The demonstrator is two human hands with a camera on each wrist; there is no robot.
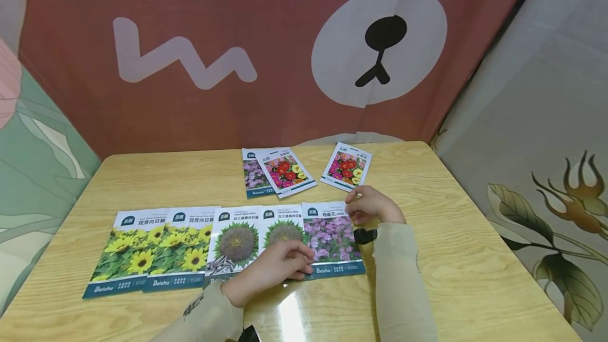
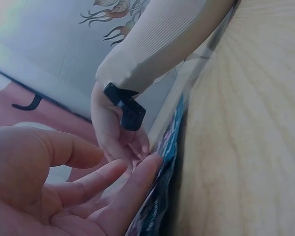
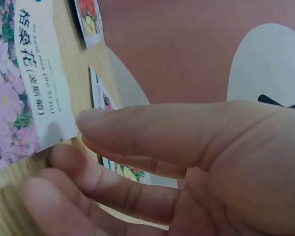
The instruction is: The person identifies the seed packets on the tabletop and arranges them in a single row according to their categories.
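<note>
A seed packet with purple flowers [image 1: 332, 239] lies at the right end of a row of packets on the table. My left hand [image 1: 277, 265] rests at its lower left edge, fingers fairly straight; in the left wrist view a fingertip [image 2: 154, 161] meets the packet's edge. At the upper right corner is my right hand [image 1: 372, 206], its fingers loosely bent. Seen from the right wrist, the thumb [image 3: 96, 123] is right at that corner, with the other fingers below it. Left of this packet are two striped-seed sunflower packets [image 1: 237, 241], one partly covered by my left hand.
Two yellow sunflower packets [image 1: 180, 247] overlap at the row's left end. Farther back, a red-and-yellow flower packet [image 1: 287, 173] partly covers another purple-flower packet [image 1: 254, 176]. A similar red-flower packet [image 1: 347, 166] lies to their right. Printed cloth [image 1: 190, 115] hangs behind the wooden table [image 1: 465, 257].
</note>
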